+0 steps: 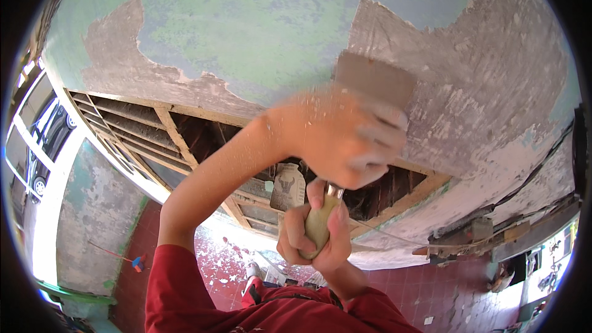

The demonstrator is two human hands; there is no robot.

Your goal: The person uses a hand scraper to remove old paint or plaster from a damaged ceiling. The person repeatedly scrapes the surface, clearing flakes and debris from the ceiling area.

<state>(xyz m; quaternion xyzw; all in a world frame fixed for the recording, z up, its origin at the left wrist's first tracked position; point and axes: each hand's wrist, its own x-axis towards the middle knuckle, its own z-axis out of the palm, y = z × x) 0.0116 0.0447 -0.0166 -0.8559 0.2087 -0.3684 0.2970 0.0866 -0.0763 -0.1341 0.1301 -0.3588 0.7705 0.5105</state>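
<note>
My right hand [320, 234] wraps round the pale wooden handle of a wide scraper [319, 225], below its shiny metal collar. The broad grey blade lies against a wall [234, 31] of flaking green and bluish paint, on a bare grey patch. Across the lower part of the blade curls my left hand [348, 135], smeared by motion, its fingers bent; it hides the stretch between blade and collar. A whitish packet [288, 188] with a dark horned-head picture stands in the wall opening just behind my hands.
Below the painted part runs a wooden louvred frame [174, 132] with dark gaps. Paint flakes [225, 262] litter the red tiled floor [425, 290]. A thin stick with a blue and red end [138, 263] lies at the left. Dark cables [542, 169] hang along the wall at the right.
</note>
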